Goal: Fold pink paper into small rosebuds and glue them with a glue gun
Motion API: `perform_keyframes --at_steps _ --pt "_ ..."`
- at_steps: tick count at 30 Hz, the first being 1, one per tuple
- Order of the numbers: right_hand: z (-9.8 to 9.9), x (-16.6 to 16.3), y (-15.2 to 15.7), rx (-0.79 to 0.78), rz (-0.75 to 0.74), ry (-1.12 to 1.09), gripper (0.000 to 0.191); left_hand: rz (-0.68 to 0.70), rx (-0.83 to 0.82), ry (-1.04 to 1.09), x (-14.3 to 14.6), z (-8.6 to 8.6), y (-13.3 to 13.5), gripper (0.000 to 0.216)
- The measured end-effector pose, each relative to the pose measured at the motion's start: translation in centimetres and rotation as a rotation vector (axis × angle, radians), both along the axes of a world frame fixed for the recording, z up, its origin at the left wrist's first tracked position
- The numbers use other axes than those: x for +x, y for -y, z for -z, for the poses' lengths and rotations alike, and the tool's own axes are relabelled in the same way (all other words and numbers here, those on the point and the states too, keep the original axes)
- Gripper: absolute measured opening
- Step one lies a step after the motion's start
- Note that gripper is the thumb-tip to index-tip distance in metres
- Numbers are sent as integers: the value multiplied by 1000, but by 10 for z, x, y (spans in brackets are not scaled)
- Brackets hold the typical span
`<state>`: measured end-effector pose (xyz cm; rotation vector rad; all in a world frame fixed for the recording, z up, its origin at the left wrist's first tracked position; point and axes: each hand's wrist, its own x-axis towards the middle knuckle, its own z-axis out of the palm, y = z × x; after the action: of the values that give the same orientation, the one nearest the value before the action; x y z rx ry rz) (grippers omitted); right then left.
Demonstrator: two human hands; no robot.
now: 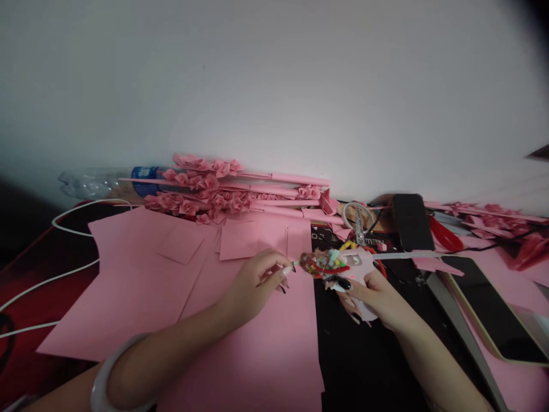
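My right hand (373,300) is wrapped round a white hot glue gun (364,272), its nozzle pointing left. A pale glue stick (405,256) runs out of its back end. Matted scraps in red, yellow, green and brown cover the front of the gun. Just off the nozzle tip, my left hand (261,280) has its thumb and fingertips pressed together. Whatever is between them is too small or hidden to name. Beneath the left hand lie large pink paper sheets (253,349), with smaller pink paper pieces (238,239) behind it.
Pink paper flowers (214,200) on long stems lie along the wall, by a clear plastic bottle (96,184). At right are a black phone (412,222), a larger phone or tablet (497,309) and more paper flowers (484,217). A white cable (47,274) crosses the left side.
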<state>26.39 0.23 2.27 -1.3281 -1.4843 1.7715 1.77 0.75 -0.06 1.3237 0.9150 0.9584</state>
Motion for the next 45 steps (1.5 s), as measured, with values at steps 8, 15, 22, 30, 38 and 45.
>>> perform_keyframes --at_steps 8,15,22,30,38,45 --pt "-2 0 0 10 2 25 46 -4 -10 -5 0 0 1 9" --pt "-2 -1 -1 52 2 13 46 -12 -30 7 0 1 -1 9" --pt "1 -1 0 41 51 -7 43 -7 -29 -33 -1 -1 0 19" --pt "3 3 -1 89 132 -24 49 -15 -50 -29 -1 -2 0 20" --pt "-15 16 -6 545 309 389 24 -24 -120 -29 -1 -4 0 12" --pt "-17 25 -12 823 -14 919 40 -26 -124 -28 0 -3 -1 13"
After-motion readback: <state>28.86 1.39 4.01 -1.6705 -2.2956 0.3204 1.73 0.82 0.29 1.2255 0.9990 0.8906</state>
